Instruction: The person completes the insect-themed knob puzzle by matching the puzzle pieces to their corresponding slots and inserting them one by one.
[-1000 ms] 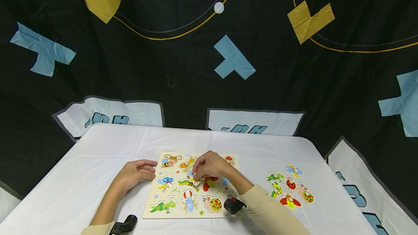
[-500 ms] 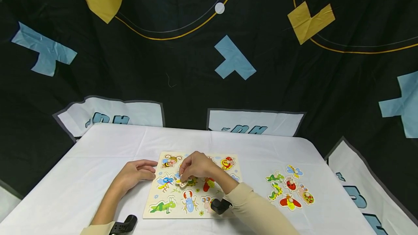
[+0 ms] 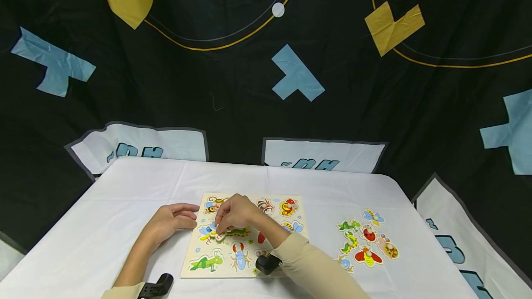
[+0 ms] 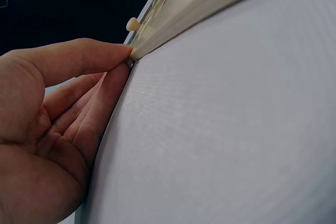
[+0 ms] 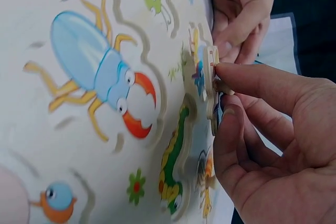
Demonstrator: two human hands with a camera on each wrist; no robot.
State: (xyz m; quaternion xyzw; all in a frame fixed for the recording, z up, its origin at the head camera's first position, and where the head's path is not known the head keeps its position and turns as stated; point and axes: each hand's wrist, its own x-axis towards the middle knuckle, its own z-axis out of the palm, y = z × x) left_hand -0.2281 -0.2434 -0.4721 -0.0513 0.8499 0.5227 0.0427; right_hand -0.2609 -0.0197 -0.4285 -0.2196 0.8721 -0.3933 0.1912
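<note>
My right hand (image 3: 236, 212) pinches a thin wooden puzzle piece (image 5: 211, 80) by its small knob between thumb and finger. The piece is tilted nearly edge-on in the right wrist view, so most of its picture is hidden. It is held close over the blue mosquito picture (image 3: 206, 230) at the left of the puzzle board (image 3: 266, 269). My left hand (image 3: 169, 222) rests on the table at the board's left side. In the left wrist view, the left hand's fingertips (image 4: 125, 52) touch the board's edge.
Several loose insect pieces lie right of the board, among them a red-winged bug (image 3: 368, 256), a ladybug (image 3: 369, 233) and a blue-winged dragonfly (image 3: 373, 217). The board shows a blue beetle (image 5: 92, 51) and a green caterpillar (image 5: 173, 166). A white cloth (image 3: 145, 183) covers the table.
My right hand has moved left across the board with the piece, from the middle to the mosquito picture. My left hand has stayed at the board's edge.
</note>
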